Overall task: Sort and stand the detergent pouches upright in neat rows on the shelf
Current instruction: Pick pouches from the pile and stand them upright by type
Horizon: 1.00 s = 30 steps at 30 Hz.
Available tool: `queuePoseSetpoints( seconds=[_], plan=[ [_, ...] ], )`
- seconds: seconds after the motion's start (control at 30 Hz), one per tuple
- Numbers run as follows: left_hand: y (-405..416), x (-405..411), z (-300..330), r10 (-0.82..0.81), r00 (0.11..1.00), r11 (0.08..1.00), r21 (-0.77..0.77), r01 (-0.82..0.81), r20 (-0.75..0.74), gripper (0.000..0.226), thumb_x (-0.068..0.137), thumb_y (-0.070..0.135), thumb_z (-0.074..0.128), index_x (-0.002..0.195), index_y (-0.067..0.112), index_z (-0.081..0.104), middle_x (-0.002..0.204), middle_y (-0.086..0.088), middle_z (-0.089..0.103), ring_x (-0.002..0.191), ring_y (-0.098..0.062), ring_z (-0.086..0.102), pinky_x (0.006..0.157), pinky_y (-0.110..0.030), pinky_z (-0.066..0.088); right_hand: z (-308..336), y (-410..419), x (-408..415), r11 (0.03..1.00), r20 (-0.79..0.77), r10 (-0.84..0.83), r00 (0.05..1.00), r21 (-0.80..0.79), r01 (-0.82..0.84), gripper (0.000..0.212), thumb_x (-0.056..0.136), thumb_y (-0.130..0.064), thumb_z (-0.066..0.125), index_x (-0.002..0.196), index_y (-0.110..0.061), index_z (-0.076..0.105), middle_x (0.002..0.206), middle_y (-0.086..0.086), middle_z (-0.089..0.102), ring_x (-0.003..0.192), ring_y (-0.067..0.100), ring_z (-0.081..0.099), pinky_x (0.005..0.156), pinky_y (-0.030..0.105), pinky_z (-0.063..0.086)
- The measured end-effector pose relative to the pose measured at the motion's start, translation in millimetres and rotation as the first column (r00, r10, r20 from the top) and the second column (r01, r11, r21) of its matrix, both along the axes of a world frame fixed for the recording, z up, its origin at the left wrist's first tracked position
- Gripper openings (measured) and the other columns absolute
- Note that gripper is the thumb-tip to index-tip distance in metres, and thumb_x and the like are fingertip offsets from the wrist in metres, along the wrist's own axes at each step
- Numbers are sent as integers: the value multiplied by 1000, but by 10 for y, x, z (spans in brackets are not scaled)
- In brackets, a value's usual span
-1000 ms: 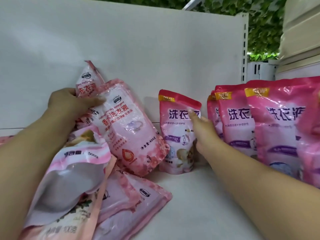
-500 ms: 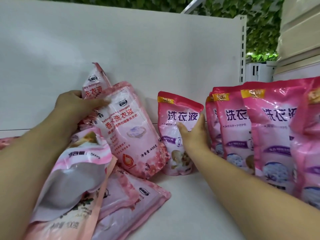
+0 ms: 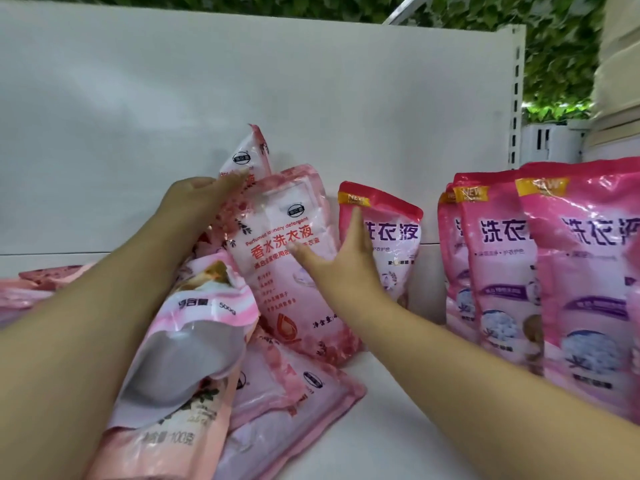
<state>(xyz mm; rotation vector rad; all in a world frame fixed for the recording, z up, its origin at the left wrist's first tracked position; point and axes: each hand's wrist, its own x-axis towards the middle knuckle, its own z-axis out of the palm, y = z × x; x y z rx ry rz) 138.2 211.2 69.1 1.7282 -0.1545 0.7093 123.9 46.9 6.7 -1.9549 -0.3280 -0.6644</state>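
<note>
A pale pink perfumed-detergent pouch [image 3: 287,289] leans upright on the back panel, with a smaller pale pouch [image 3: 247,157] behind it. My left hand [image 3: 194,206] rests on their upper left edges, fingers stretched along the smaller pouch. My right hand [image 3: 341,261] is spread open: its thumb touches the pale pouch's front and its forefinger lies on the left edge of a single dark pink pouch [image 3: 394,237] standing beside it. A row of dark pink pouches [image 3: 502,265] stands upright at the right. Under my left forearm lies a pouch with a silver underside [image 3: 187,351].
More pale pink pouches [image 3: 298,393] lie flat in a heap at the lower left, and others [image 3: 34,289] lie at the far left. The white shelf board [image 3: 398,431] shows between heap and row. A white back panel [image 3: 311,98] closes the rear.
My right hand left the right side of the single dark pink pouch and moved left, now spanning that pouch's left edge and the pale pouch. My left hand stayed put.
</note>
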Motion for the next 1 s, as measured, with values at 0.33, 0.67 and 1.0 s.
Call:
queuePoseSetpoints(
  seconds=[0.33, 0.67, 1.0],
  plan=[
    [26, 74, -4, -20, 999, 997, -71, 23, 42, 39, 79, 49, 64, 66, 14, 57, 48, -11, 43, 21, -13, 34, 29, -12, 29, 233, -370, 69, 851, 6, 71, 997, 521, -64, 12, 83, -8, 64, 73, -15, 60, 85, 7, 68, 83, 28, 66, 85, 46, 53],
    [31, 95, -41, 77, 985, 989, -140, -55, 156, 50, 82, 49, 62, 51, 16, 40, 53, -11, 34, 20, -12, 33, 29, -11, 27, 39, -567, 206, 596, -127, -216, 968, 768, 234, 30, 90, -35, 53, 100, -7, 57, 94, 11, 65, 81, 27, 63, 73, 38, 55],
    [58, 135, -40, 94, 891, 995, -66, -72, 444, 53, 86, 46, 57, 56, 5, 42, 43, 9, 32, 47, -12, 32, 48, -26, 32, -135, -526, -2, 862, -94, -472, 877, 157, 481, 69, 92, -45, 44, 147, -18, 12, 152, 7, 13, 137, 28, 23, 110, 46, 25]
  ],
)
